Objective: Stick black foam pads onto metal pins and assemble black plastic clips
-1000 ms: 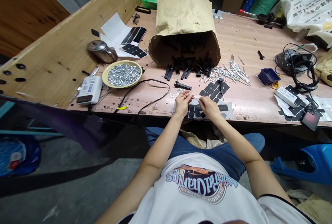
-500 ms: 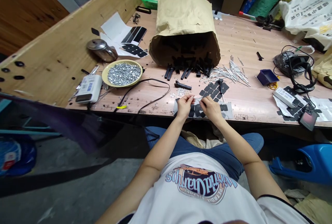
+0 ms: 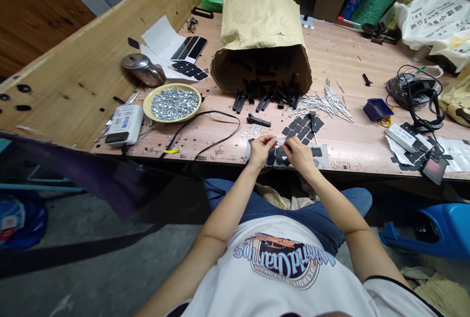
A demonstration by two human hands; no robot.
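Note:
Over the front edge of the table, my left hand (image 3: 261, 151) and my right hand (image 3: 300, 153) are closed in a pinch, fingertips almost meeting. A thin metal pin (image 3: 280, 143) spans the small gap between them, gripped at both ends. Anything smaller at the left fingertips is too tiny to make out. Below the hands lies a pale sheet with black pads (image 3: 282, 158). Just beyond are small silvery pieces (image 3: 253, 131), a black plastic part (image 3: 259, 121) and another black part with a pin (image 3: 313, 122) sticking out.
A large paper sack (image 3: 261, 18) spills black parts at the back. Loose metal pins (image 3: 326, 104) lie to its right. On the left are a yellow bowl (image 3: 147, 106) of silvery pieces, a metal pot (image 3: 141, 68) and a black cord (image 3: 220, 112). A purple box (image 3: 377, 109) stands right.
Both hands stay in nearly the same place, still pinching. The fingertips and the pin between them have shifted very slightly; the rest of the table looks the same.

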